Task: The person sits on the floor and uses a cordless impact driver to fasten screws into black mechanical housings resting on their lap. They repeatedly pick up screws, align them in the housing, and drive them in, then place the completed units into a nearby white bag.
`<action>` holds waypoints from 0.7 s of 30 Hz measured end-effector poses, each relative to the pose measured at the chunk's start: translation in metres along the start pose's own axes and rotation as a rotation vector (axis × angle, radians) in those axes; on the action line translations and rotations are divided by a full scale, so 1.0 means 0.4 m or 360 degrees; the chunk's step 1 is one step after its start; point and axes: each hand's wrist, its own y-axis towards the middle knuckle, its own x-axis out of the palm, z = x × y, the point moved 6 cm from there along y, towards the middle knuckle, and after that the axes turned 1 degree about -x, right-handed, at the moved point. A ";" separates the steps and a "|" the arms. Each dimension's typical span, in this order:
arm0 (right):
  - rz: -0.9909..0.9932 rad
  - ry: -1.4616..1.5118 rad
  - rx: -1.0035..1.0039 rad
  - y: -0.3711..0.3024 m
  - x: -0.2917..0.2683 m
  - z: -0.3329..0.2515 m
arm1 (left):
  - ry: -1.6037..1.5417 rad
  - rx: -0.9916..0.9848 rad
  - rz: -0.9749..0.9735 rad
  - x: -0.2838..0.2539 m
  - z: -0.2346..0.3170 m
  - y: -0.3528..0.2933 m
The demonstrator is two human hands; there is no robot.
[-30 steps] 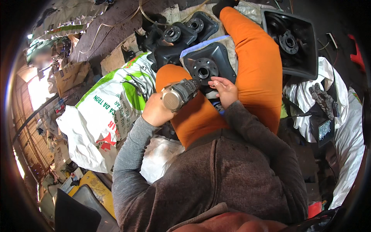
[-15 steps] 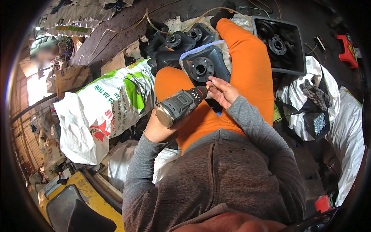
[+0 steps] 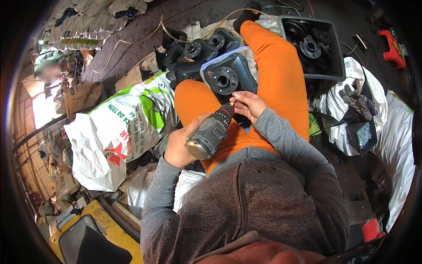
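A likely heavy drill, best held behind its chuck, is clasped by the left hand, its tip pinched by the right hand.

You are wearing a mottled brown-grey jacket, and a dark zip line is running along its middle toward twelve o'clock. Faint lettering is showing on it at six o'clock. The left sleeve, near seven, and the right sleeve, near three, are looking grey. Your left hand and right hand are showing bare. Orange trousers are covering your legs; dark footwear is appearing near twelve-thirty.
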 end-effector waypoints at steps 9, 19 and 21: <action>0.0572 -0.0459 -0.0270 0.055 -0.038 0.037 | -0.0022 0.0045 0.0087 -0.033 -0.063 0.069; 0.0358 -0.0545 -0.0460 0.132 -0.015 0.041 | 0.0232 -0.0094 -0.0164 -0.041 -0.051 0.187; 0.0381 -0.0643 -0.0438 0.135 -0.022 0.044 | 0.0345 -0.0164 -0.0359 -0.032 -0.061 0.198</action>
